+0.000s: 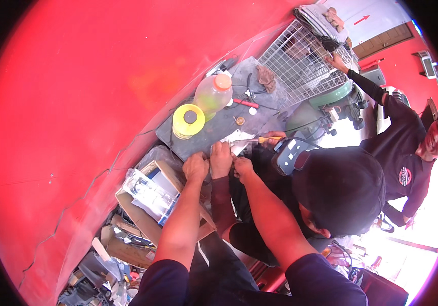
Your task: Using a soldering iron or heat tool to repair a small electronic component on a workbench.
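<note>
My left hand (pixel 196 166) is closed at the front edge of a grey workbench (pixel 178 144); its grip is hidden. My right hand (pixel 243 169) is closed too, just right of a co-worker's hand (pixel 221 159), and what it pinches cannot be made out. The co-worker's hand sits between mine, pressed on a white flat piece (pixel 238 146). In the co-worker's other hand (pixel 272 136) is a yellow-handled tool (pixel 263 139) with a thin metal shaft, its tip over the white piece. The co-worker's black cap (pixel 338 188) fills the space to the right.
A yellow-topped container (pixel 188 121) and a clear bottle (pixel 213 96) with an orange cap stand on the bench. Behind are a red-handled tool (pixel 245 103) and a wire cage (pixel 305 64). Open cardboard boxes (pixel 142 217) lie lower left. Another person (pixel 402 148) stands at right.
</note>
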Motion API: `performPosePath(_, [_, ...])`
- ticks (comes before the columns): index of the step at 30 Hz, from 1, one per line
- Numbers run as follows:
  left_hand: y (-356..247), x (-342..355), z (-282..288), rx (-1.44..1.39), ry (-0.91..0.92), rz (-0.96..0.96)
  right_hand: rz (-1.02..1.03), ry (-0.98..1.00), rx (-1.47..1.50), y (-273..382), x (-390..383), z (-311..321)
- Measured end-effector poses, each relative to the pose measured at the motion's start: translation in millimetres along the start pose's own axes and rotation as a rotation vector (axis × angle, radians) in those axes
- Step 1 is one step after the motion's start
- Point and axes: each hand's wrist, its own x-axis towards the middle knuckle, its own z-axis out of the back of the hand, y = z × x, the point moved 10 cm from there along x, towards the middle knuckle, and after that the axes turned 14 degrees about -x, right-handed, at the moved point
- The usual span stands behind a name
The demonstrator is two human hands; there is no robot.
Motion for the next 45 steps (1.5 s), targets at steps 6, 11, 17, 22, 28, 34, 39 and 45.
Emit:
performPosePath(6, [-1.9,0.2,0.1,0.015,-0.006,-0.031,0.005,0.005,-0.016,1.1,-2.5,-0.6])
performPosePath(11, [-4.9,-1.8,2.3,0.045,-0.001,-0.023,-0.003,-0.025,0.017,-2.6,2.0,1.2])
performPosePath(17, [4.0,7.8,-8.7,0.051,-0.041,-0.115,0.213,-0.03,-0.094,2.0,17.6,-0.1])
performPosePath(22, [4.9,9.4,-8.4,0.11,-0.033,-0.106,0.094,-0.016,0.04,-5.1,10.4,-4.3])
performPosePath(28, [-10.2,6.9,-15.5,0.135,-0.041,-0.162,0.03,-0.249,-0.106,-30.2,47.8,10.7])
performPosePath(34, [-2.5,12.3,-5.8,0.188,-0.061,-0.149,0.001,-0.317,0.104,-8.3,38.1,-12.7])
performPosePath(39, [1.6,18.1,-13.5,0.207,-0.052,-0.164,-0.032,-0.361,0.188,-1.2,21.4,-45.6])
performPosePath(45, [6.5,26.9,-7.5,0.144,-0.091,-0.375,-0.054,-0.393,0.223,-1.4,0.3,-66.9])
